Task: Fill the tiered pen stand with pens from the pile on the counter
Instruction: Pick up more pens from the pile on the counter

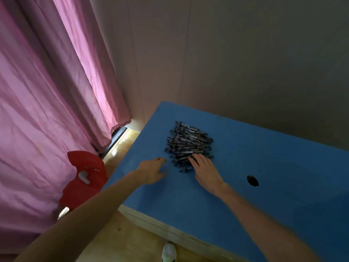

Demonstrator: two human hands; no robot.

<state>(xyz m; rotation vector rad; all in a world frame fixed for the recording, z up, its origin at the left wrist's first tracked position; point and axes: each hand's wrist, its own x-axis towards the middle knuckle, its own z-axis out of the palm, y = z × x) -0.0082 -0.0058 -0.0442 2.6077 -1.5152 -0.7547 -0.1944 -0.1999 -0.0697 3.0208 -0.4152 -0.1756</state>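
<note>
A heap of dark grey pens (188, 146) lies on the flat blue tabletop (264, 167), toward its far left part. The right hand (205, 173) rests palm down on the heap's near edge, its fingers (194, 159) straight and slightly spread over the pens. The left hand (153, 172) lies on the tabletop just left of the heap, fingers relaxed, holding nothing. A small dark round hole (252, 180) sits in the tabletop to the right.

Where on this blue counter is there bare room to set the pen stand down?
Bare patches: right of the pen pile around the dark hole, and the near strip beside the right forearm. Crowded: between the left hand and right hand at the pile.
</note>
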